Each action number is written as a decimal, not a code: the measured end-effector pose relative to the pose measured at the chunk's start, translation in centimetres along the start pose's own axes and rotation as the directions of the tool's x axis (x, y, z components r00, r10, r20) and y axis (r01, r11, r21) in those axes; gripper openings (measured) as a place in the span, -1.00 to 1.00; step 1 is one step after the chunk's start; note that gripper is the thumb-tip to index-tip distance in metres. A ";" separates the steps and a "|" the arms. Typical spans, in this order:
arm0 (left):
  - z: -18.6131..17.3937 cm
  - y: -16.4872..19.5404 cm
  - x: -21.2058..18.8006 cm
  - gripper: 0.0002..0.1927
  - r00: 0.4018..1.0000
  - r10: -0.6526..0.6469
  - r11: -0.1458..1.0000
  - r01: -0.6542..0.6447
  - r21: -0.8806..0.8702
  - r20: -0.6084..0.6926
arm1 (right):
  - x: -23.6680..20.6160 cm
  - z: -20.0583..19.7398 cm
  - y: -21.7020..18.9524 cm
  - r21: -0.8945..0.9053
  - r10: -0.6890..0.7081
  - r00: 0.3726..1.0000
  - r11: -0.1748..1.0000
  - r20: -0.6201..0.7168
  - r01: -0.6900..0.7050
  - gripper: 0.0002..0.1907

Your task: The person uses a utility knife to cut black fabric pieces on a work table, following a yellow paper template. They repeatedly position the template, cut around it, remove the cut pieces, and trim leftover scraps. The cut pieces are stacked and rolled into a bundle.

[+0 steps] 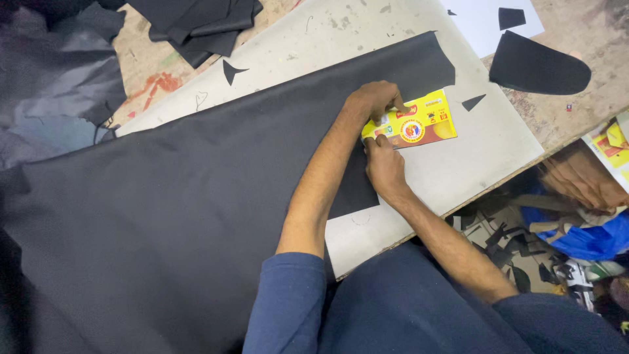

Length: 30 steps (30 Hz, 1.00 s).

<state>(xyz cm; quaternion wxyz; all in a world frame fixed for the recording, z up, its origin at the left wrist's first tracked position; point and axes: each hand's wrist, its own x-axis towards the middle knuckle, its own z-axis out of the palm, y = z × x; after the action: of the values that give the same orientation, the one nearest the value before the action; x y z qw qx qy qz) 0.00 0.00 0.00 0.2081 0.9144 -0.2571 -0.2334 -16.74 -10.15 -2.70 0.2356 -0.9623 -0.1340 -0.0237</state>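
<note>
**Two hands on one card template over dark cloth**

Two bare hands meet on a single yellow-and-red card template (411,122), which lies partly on a large sheet of black fabric (177,196) and partly on the pale cutting board (472,157) beneath it. The left hand (375,99) presses down on the template's upper left corner, fingers curled and flat against the card. The right hand (383,164) sits just below the card's lower left edge, fingertips pinched close together at that edge; whether they hold a tool cannot be told. One cut notch shows in the fabric's edge immediately beyond the left hand.

Three small black offcuts lie on the board: one (473,101) just right of the template, one (232,69) well to the left beyond the fabric, one (512,17) on a white sheet (478,23) farther off. One larger rounded black piece (537,65) rests on the worn tabletop, right of the white sheet. One stack of black cut pieces (196,26) lies far beyond the left hand.
</note>
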 end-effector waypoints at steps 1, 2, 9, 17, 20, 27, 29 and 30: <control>0.2 0.4 0.0 -0.35 1.000 0.005 1.000 -0.005 0.013 -0.003 | -0.8 -0.4 0.5 0.011 -0.037 0.999 0.999 0.023 0.037 -0.80; 0.1 0.6 0.1 -0.30 1.000 0.007 1.000 -0.006 0.030 -0.007 | -1.0 -0.9 1.2 0.025 -0.077 0.996 0.997 0.043 0.076 -0.77; 1.3 1.7 -0.4 -0.73 0.996 -0.053 0.996 0.059 0.070 -0.077 | 1.7 -5.5 8.6 -0.039 -0.560 0.801 0.814 0.209 0.579 -0.64; 5.9 4.6 -1.9 -0.56 0.890 -0.073 0.939 0.213 0.269 -0.450 | 6.8 -12.4 14.9 -0.183 -0.466 0.636 0.700 0.616 0.690 -0.67; 7.9 7.4 -3.3 -0.35 0.840 -0.054 0.883 0.293 0.367 -0.540 | 9.1 -16.0 17.2 -0.210 -0.232 0.603 0.793 0.764 0.572 -0.69; 8.3 11.5 -4.1 0.15 0.685 -0.268 0.892 0.442 0.094 -0.677 | 6.7 -14.3 19.3 0.196 -0.173 0.975 0.970 0.141 0.144 -0.49; 7.1 11.8 -3.7 0.21 0.733 -0.352 0.890 0.454 0.032 -0.582 | 6.3 -13.4 19.8 0.227 -0.173 0.979 0.963 0.105 0.146 -0.51; 6.2 11.7 -3.3 0.22 0.751 -0.375 0.887 0.462 0.026 -0.543 | 6.3 -13.0 20.0 0.238 -0.177 0.981 0.959 0.076 0.154 -0.52</control>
<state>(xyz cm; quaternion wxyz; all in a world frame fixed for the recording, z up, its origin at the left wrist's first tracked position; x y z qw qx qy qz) -10.20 -8.84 1.89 0.1390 0.9903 0.0036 0.0047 -5.10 -31.63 0.64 0.3363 -0.9138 -0.2271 0.0188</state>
